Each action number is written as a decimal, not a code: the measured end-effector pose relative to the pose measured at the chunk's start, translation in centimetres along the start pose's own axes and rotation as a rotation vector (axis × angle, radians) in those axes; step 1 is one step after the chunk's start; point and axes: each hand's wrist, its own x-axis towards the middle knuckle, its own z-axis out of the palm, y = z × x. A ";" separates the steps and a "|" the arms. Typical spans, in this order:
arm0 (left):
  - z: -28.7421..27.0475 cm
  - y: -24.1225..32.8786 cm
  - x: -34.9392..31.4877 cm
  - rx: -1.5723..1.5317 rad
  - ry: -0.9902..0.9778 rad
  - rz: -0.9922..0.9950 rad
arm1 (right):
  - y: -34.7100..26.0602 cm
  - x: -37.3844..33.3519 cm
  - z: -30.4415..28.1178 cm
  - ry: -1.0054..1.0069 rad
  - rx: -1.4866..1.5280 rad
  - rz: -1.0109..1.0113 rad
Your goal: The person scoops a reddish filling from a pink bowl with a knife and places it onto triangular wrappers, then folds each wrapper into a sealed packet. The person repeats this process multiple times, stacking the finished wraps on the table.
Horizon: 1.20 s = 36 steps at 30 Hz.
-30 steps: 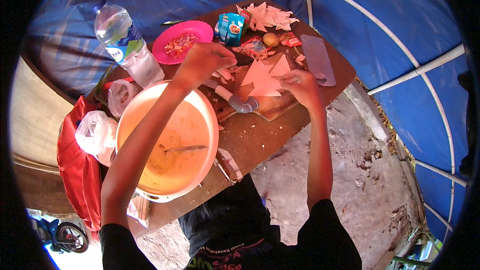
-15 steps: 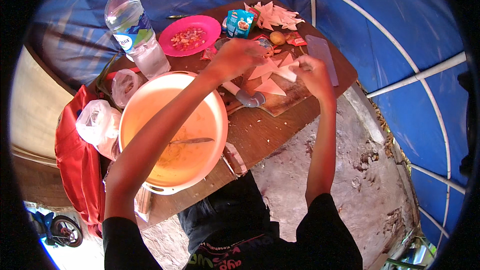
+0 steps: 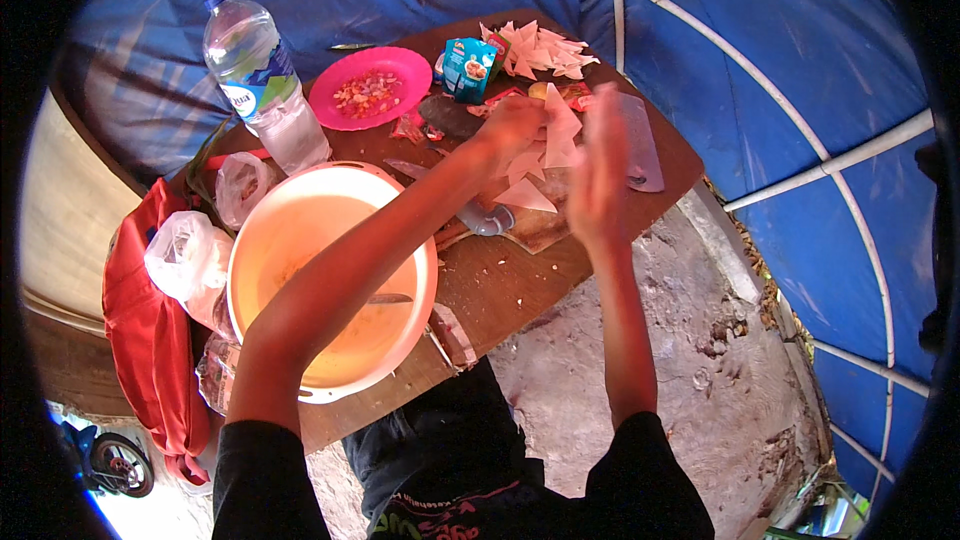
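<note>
At the far side of the table my left hand (image 3: 515, 130) pinches a pale, thin triangular sheet (image 3: 561, 128), which stands up from its fingers. Beside it, my right hand (image 3: 600, 175) is raised with fingers stretched out, slightly blurred, and nothing shows in it. Below the hands, more pale triangular sheets (image 3: 526, 197) lie on a wooden board (image 3: 535, 230). A grey curved pipe piece (image 3: 488, 219) rests at the board's left edge. My left forearm passes over a large pale basin (image 3: 425, 285) with a knife (image 3: 388, 298) in it.
Behind the hands are a pile of pale triangles (image 3: 545, 48), a turquoise pouch (image 3: 468, 68) and a pink plate (image 3: 325, 105) of chopped pieces. A water bottle (image 3: 265, 80) and plastic bags (image 3: 190, 255) stand left. A translucent rectangular sheet (image 3: 642, 145) lies at the right.
My right hand has let go of the pale sheet and opened out, its fingers now straight. My left hand now holds a triangular sheet upright. The view has shifted slightly.
</note>
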 end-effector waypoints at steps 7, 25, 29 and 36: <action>0.6 0.5 -1.6 -0.039 0.043 -0.034 | 0.5 -1.7 0.6 -0.270 -0.154 0.110; 1.0 2.5 -3.9 0.142 0.015 -0.088 | 0.5 -0.7 1.0 -0.166 0.150 0.497; -0.6 5.2 -5.6 0.038 0.142 -0.112 | 0.2 -1.2 0.4 -0.069 0.170 0.512; -7.1 12.2 -15.3 0.077 0.199 0.048 | -4.9 -2.2 0.5 -0.443 0.267 0.342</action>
